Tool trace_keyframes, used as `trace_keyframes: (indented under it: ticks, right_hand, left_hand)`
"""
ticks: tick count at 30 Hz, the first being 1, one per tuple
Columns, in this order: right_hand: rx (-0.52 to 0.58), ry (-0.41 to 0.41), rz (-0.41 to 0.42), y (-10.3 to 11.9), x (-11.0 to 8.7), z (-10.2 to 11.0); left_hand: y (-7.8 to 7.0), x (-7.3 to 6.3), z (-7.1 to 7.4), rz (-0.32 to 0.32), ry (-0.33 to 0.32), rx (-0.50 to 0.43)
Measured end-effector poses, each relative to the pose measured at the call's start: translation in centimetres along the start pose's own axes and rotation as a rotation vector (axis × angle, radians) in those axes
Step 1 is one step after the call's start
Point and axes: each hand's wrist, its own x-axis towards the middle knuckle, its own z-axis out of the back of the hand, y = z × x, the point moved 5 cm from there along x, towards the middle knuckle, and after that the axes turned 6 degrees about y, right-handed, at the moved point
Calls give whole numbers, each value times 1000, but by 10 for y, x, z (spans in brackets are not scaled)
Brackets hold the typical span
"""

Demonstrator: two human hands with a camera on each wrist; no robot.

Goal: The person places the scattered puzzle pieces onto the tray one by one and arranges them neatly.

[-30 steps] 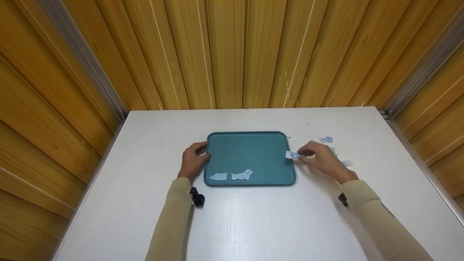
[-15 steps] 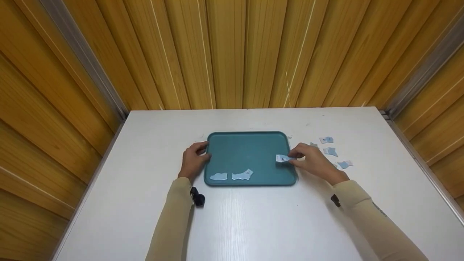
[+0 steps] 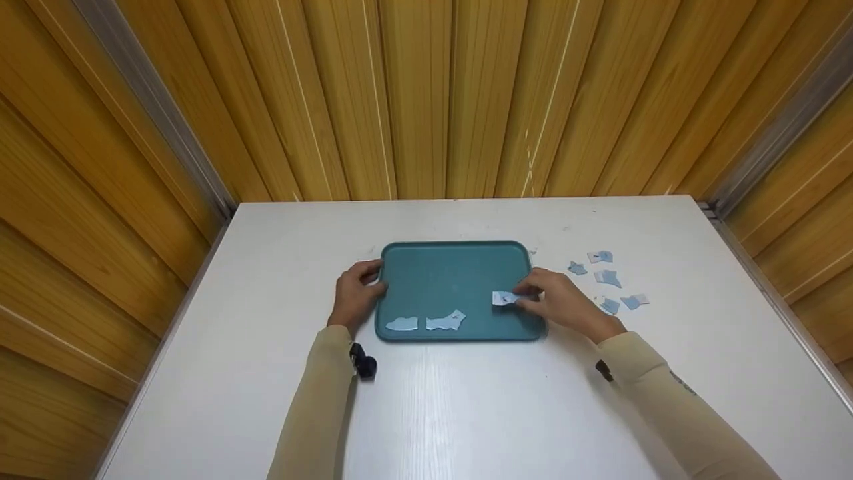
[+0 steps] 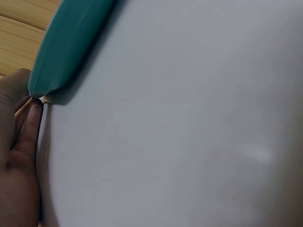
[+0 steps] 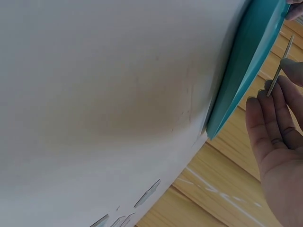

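A teal tray [image 3: 460,273] lies on the white table. My left hand [image 3: 356,297] holds its left rim between thumb and fingers, and in the left wrist view the hand [image 4: 21,142] meets the tray's edge [image 4: 68,45]. Over the tray's right part, my right hand [image 3: 563,300] pinches a pale blue and white puzzle piece [image 3: 503,298] by its right end. From the right wrist, that piece [image 5: 277,75] appears edge-on as a thin board between thumb and fingertips. Two joined-looking or single pale blue pieces, one on the left [image 3: 402,324] and one beside it [image 3: 446,321], lie along the tray's near edge, a gap between them.
Right of the tray, several loose pieces lie on the table, among them a small star-like one [image 3: 577,268] and a blue-white one [image 3: 634,302]. Wood-patterned panels [image 3: 416,100] stand behind the table [image 3: 453,413] and at both sides.
My right hand has carried the puzzle piece leftward and slightly nearer, from the tray's right rim to over its surface, uncovering more loose pieces. The left hand has stayed at the rim.
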Motion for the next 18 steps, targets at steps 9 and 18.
trace_keyframes:
  ticks: [9,18]
  right_hand:
    - [-1,70,-51,9,3,-14]
    - [-16,95,-15,15,5,-24]
  left_hand:
    - [2,0,0,14,11,-4]
    - [0,0,1,-19,7,-21]
